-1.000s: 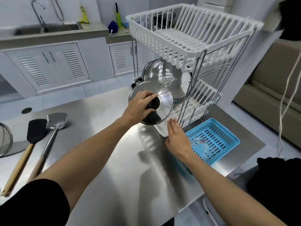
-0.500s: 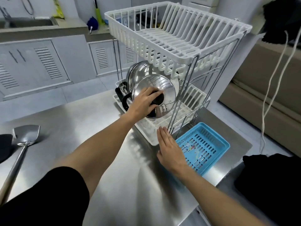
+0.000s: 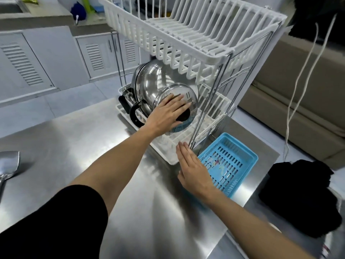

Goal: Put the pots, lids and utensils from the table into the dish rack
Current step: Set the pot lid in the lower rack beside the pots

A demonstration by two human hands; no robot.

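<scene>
My left hand point(image 3: 169, 114) lies flat on the lid point(image 3: 188, 94) in the rack point(image 3: 214, 116); my right hand point(image 3: 194, 171), at 5 o'clock, is spread open, holding nothing.

left arm: short black sleeve point(image 3: 56, 221) | right arm: bare, no sleeve | hands: bare

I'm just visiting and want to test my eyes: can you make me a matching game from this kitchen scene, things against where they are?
Things:
1. lid
2. basket
3. spatula
4. right hand

Places:
a. far left of the table
b. rack's lower tier, under the left hand
c. flat on the table beside the rack
d. table, right of the rack

Pairs: 1-b, 2-d, 3-a, 4-c
</scene>
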